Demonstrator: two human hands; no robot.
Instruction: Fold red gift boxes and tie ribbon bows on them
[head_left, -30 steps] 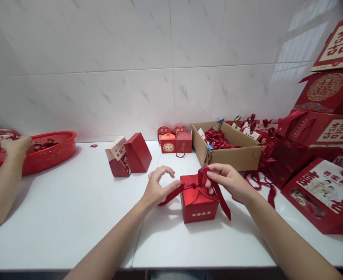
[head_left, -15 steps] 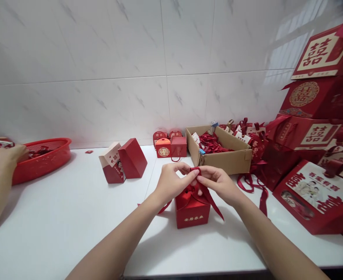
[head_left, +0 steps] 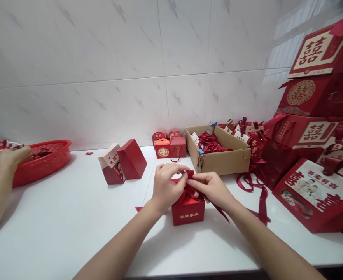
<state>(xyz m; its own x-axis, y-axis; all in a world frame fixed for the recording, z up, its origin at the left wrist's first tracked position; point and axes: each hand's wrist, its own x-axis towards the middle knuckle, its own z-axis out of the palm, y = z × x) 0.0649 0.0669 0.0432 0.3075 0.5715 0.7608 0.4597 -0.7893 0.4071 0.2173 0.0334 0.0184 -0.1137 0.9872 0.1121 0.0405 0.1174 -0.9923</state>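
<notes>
A small red gift box (head_left: 188, 213) with gold lettering on its front stands upright on the white table before me. Over its top, both hands pinch a dark red ribbon (head_left: 190, 175). My left hand (head_left: 169, 186) is closed on it from the left, thumb against the fingers. From the right, my right hand (head_left: 210, 188) pinches the loop part with thumb and fingertips. One ribbon tail hangs out below the right hand; another tip pokes out left of my left forearm. The fingers partly hide the knot area.
Behind the hands stands a cardboard box (head_left: 224, 161) of red ribbons. Small red boxes (head_left: 171, 148) sit by the wall, with two slanted boxes (head_left: 133, 159) to the left. Stacked gift boxes (head_left: 308, 95) rise at right. At far left, another person's hand (head_left: 12, 157) is over a red basket (head_left: 47, 165).
Both hands have shifted slightly left and lower, and the ribbon is now bent into a loop close to the box top. The gift box has moved slightly left in view.
</notes>
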